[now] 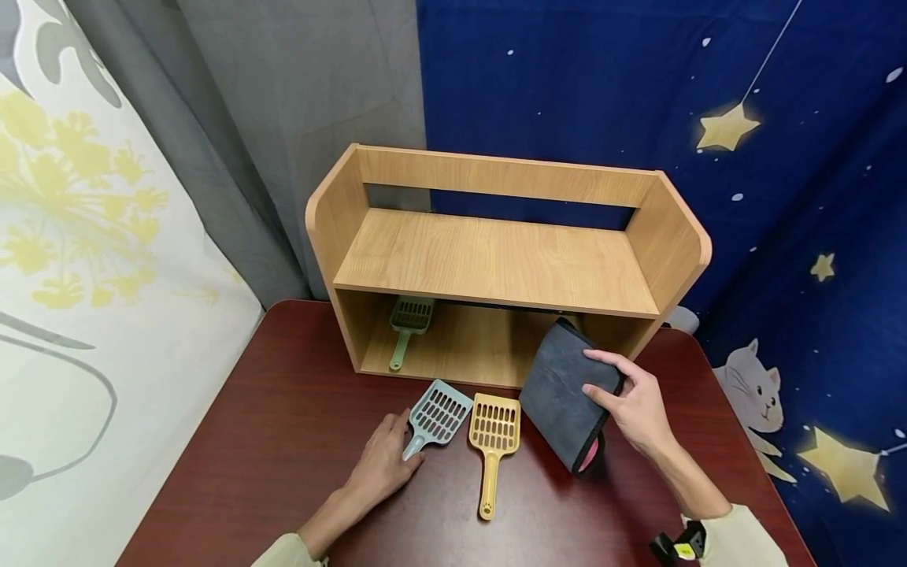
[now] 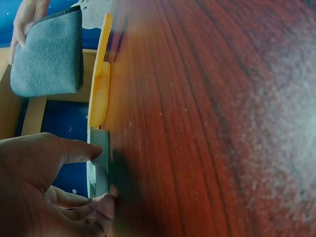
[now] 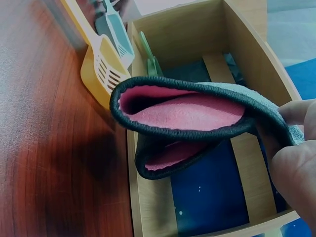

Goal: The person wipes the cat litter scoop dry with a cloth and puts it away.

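My left hand (image 1: pixel 405 443) lies on the dark red table (image 1: pixel 283 441), thumb and fingers pinching the handle of a blue-grey slotted scoop (image 1: pixel 438 415) (image 2: pixel 98 168). A yellow scoop (image 1: pixel 492 441) (image 2: pixel 101 84) lies flat just right of it. My right hand (image 1: pixel 594 375) grips a folded grey cloth (image 1: pixel 560 390) (image 2: pixel 49 57) by its edge, tilted up off the table in front of the shelf's lower opening. The cloth's pink lining (image 3: pixel 187 113) shows in the right wrist view. A green scoop (image 1: pixel 409 323) (image 3: pixel 148 54) lies inside the lower compartment at the left.
A two-level wooden shelf (image 1: pixel 496 260) stands at the back of the table, its top board bare. Curtains hang close behind: grey and floral on the left, dark blue with stars on the right. The table's right edge is near my right forearm.
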Motion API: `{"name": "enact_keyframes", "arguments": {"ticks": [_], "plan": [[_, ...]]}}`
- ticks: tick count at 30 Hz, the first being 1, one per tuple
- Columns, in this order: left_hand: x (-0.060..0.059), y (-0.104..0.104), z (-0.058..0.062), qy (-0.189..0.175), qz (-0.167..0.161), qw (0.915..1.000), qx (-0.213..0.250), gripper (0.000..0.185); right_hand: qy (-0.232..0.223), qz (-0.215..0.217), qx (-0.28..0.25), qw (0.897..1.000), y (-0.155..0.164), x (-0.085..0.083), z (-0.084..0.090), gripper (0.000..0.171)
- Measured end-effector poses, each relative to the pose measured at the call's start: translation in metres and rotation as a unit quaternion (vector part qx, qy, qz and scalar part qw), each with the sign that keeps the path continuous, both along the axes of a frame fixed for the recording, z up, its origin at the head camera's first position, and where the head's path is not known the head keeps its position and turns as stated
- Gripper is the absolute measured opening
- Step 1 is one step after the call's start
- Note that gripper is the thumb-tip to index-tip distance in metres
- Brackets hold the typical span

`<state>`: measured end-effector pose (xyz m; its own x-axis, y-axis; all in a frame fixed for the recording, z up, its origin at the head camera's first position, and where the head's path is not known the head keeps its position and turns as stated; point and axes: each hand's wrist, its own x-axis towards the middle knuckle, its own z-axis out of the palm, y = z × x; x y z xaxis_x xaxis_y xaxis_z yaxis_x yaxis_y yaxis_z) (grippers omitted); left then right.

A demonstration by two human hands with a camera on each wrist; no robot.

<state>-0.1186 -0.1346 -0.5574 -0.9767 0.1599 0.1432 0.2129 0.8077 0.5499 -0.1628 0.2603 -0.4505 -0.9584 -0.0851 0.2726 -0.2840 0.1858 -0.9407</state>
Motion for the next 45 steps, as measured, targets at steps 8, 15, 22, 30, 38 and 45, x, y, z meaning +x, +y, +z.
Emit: {"name": "enact_keyframes", "arguments": {"ticks": [8, 15, 22, 30, 38, 45], "plan": [[-0.003, -0.007, -0.001, 0.004, 0.009, 0.9998, 0.017, 0.053, -0.001, 0.004, -0.003, 1.0, 0.003, 0.0, -0.002, 0.052], [-0.007, -0.013, 0.001, 0.012, 0.01, 0.9999, -0.001, 0.027, -0.005, 0.012, -0.014, 1.0, 0.003, -0.001, -0.001, 0.053], [-0.007, -0.021, 0.005, 0.011, 0.021, 0.9995, -0.02, 0.025, -0.005, 0.022, -0.022, 1.0, 0.002, -0.004, -0.001, 0.054], [-0.012, -0.032, 0.019, 0.033, 0.021, 0.999, -0.022, 0.024, 0.004, 0.038, -0.01, 0.999, 0.003, -0.007, -0.001, 0.052], [-0.022, -0.032, 0.037, 0.06, -0.016, 0.9979, -0.02, 0.022, 0.046, 0.076, 0.018, 0.996, 0.001, -0.016, 0.003, 0.049], [-0.028, -0.022, 0.061, 0.055, -0.082, 0.995, 0.007, 0.02, 0.085, 0.072, 0.078, 0.991, -0.006, -0.026, 0.009, 0.043]]}}
